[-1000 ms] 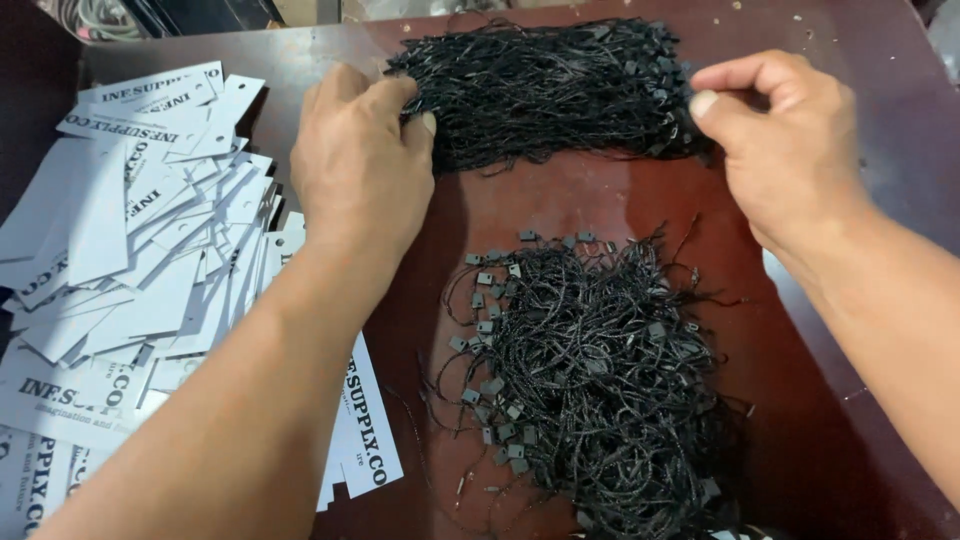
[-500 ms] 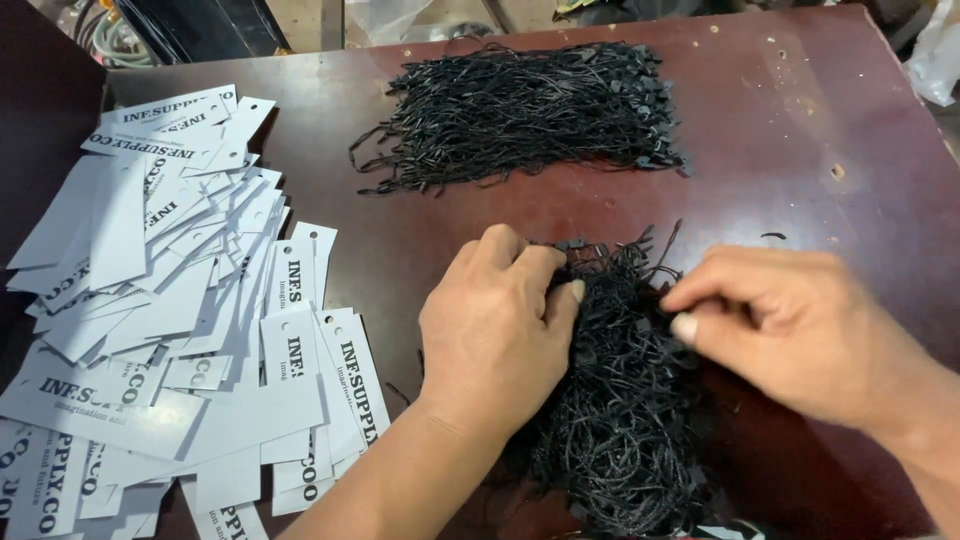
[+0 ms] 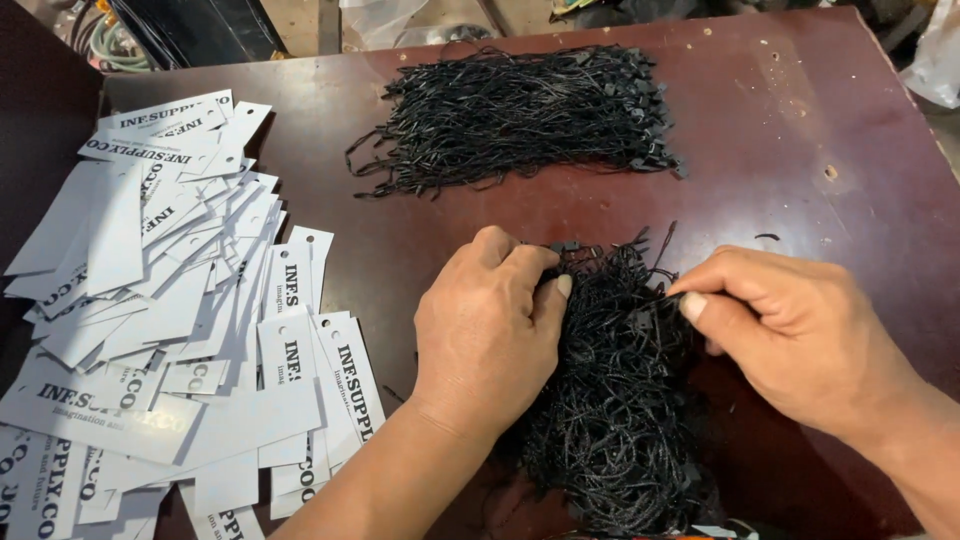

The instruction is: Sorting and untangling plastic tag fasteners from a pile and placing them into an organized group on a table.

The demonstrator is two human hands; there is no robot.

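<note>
A loose heap of black string loops with small plastic locks (image 3: 615, 400) lies on the dark red table (image 3: 800, 130) in front of me. My left hand (image 3: 490, 335) rests on the heap's left edge, fingers curled onto the strings. My right hand (image 3: 790, 325) sits at the heap's right edge, thumb and forefinger pinched on a few strings. A second, neatly laid bundle of the same black strings (image 3: 520, 115) lies farther back, apart from both hands.
A wide spread of white printed paper tags (image 3: 170, 320) covers the left side of the table, reaching close to my left forearm. Dark objects and cables (image 3: 110, 30) sit beyond the table's far left edge. A white bag (image 3: 940, 55) lies at the far right.
Both hands left the far bundle and came down to the near heap. The left hand now presses its left edge; the right hand pinches strings on its right side.
</note>
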